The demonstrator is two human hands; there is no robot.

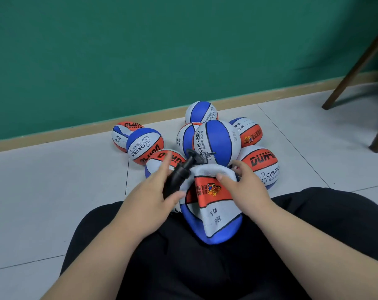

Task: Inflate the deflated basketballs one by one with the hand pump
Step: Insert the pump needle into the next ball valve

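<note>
1 flat ball [214,219] is held on the lap, its far edge gripped by the right hand [245,182]; the pump [179,172] is grasped by the left hand [155,191]. Next, the valve must probably be found and the pump attached.

deflated basketball [214,215]: folded, on lap [292,234] | black hand pump [179,172]: against it

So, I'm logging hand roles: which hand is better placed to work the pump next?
Left. The left hand grips the black hand pump against the deflated basketball; the right hand pinches that ball's folded rim, steadying it.
</note>
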